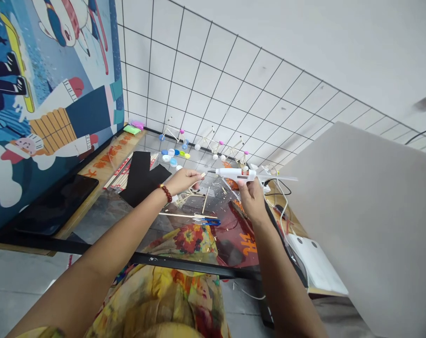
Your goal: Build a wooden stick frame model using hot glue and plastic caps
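My right hand (251,195) is wrapped round a white glue gun (236,174), whose dark nozzle points left; a clear glue stick (281,178) sticks out of its back end. Between the fingertips of my left hand (185,180) is a small pale wooden piece (202,175), close to the nozzle. Whether nozzle and wood touch, I cannot tell. Below my left hand lies a frame of thin sticks (188,196), partly hidden by it. A loose stick (205,200) rests beside that frame. Nearer to me are blue-handled snips (211,221) and a long stick (174,215).
Bottle caps (171,152) and several small stick models (208,141) stand along the wire grid. Black card (139,176) covers a bundle of sticks (123,178) at left. A phone (60,202) lies at the left edge. A white cable (285,206) runs down the right side.
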Action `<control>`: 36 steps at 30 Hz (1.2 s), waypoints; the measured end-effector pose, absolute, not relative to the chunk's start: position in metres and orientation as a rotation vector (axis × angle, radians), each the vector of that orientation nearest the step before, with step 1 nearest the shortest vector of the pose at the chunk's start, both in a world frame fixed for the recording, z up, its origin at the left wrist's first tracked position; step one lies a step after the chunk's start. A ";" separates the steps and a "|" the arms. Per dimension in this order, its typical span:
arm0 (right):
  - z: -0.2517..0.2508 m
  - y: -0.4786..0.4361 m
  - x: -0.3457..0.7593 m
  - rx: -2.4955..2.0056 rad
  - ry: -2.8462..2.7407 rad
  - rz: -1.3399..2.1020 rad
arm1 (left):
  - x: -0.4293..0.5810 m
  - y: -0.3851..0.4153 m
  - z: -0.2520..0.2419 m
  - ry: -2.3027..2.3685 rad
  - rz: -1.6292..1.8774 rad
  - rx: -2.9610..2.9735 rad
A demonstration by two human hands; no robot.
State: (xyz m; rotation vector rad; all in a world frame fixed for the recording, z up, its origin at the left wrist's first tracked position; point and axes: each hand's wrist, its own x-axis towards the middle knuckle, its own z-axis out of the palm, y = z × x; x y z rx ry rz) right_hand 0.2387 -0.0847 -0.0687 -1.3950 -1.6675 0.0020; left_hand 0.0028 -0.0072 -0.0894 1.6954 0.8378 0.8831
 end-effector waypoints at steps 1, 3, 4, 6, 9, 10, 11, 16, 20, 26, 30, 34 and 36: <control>-0.068 -0.086 0.239 -1.423 -1.665 -0.028 | 0.003 -0.008 -0.089 0.845 0.867 1.730; -0.066 -0.088 0.238 -1.463 -1.660 -0.077 | 0.003 -0.009 -0.088 0.868 0.853 1.784; -0.065 -0.089 0.238 -1.473 -1.665 -0.099 | 0.004 -0.009 -0.088 0.880 0.852 1.803; -0.063 -0.090 0.238 -1.487 -1.680 -0.128 | 0.005 -0.009 -0.089 0.899 0.856 1.833; -0.062 -0.091 0.238 -1.514 -1.691 -0.149 | 0.006 -0.009 -0.090 0.909 0.863 1.856; -0.061 -0.091 0.238 -1.520 -1.694 -0.155 | 0.007 -0.009 -0.090 0.907 0.862 1.862; -0.062 -0.092 0.238 -1.524 -1.697 -0.160 | 0.007 -0.010 -0.090 0.906 0.860 1.866; -0.063 -0.092 0.237 -1.550 -1.709 -0.205 | 0.006 -0.011 -0.088 0.904 0.829 1.896; -0.063 -0.091 0.236 -1.555 -1.712 -0.231 | 0.005 -0.012 -0.088 0.897 0.855 1.916; -0.063 -0.092 0.238 -1.571 -1.698 -0.187 | 0.006 -0.010 -0.089 0.909 0.874 1.875; -0.063 -0.092 0.237 -1.584 -1.695 -0.195 | 0.006 -0.010 -0.090 0.896 0.873 1.882; -0.062 -0.091 0.236 -1.659 -1.677 -0.176 | 0.006 -0.012 -0.089 0.891 0.878 1.872; -0.062 -0.091 0.236 -1.660 -1.681 -0.178 | 0.006 -0.011 -0.089 0.890 0.874 1.871</control>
